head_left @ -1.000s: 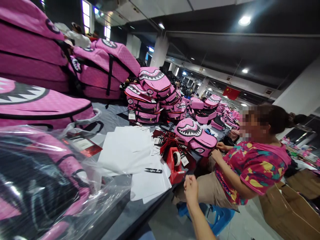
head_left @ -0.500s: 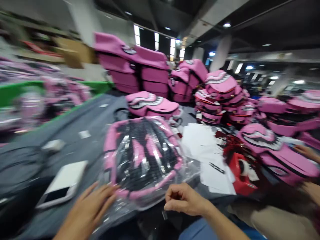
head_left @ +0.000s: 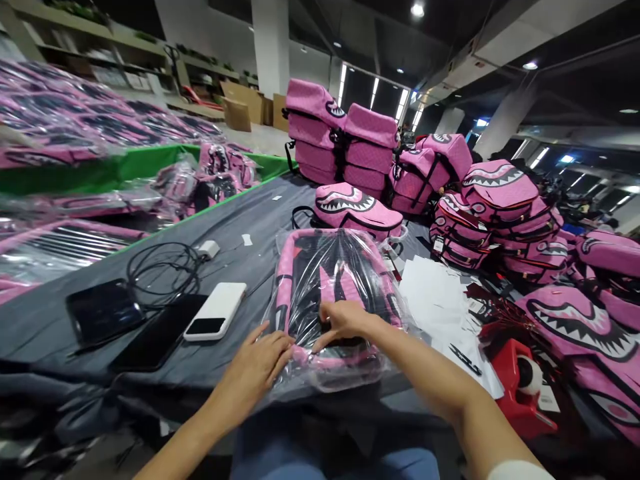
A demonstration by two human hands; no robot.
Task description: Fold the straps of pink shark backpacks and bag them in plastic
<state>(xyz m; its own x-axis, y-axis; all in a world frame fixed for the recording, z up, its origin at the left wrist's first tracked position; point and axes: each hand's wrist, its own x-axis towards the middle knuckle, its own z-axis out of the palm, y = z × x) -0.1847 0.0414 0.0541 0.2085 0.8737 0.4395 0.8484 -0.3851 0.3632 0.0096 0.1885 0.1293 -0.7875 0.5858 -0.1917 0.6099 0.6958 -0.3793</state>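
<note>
Green edging (head_left: 165, 230) runs down from the centre top to the left of the frame, with plastic-covered pink bags (head_left: 90, 110) beyond it. At the left we see a dark phone (head_left: 104, 312), then a coiled black cable (head_left: 173, 293) and a white charger (head_left: 209, 249); a second dark phone (head_left: 159, 333) lies just beside a white power bank (head_left: 217, 310).

Lower centre, our left hand (head_left: 265, 360) lies flat, fingers loosely spread, at the near left corner of the wrapped bag (head_left: 345, 267) — it sits in clear plastic mid-frame, straps up. Our right hand (head_left: 345, 320) is over its lower half, thumb and forefinger curved with a narrow gap; we cannot tell whether the other fingers hold any plastic.

Behind it rests a shark-mouth bag (head_left: 357, 208). Right of centre are white papers (head_left: 434, 300) with black snips (head_left: 465, 360) on them, then a red tape dispenser (head_left: 517, 393) — and, at the right edge, another pink bag (head_left: 583, 320).
</note>
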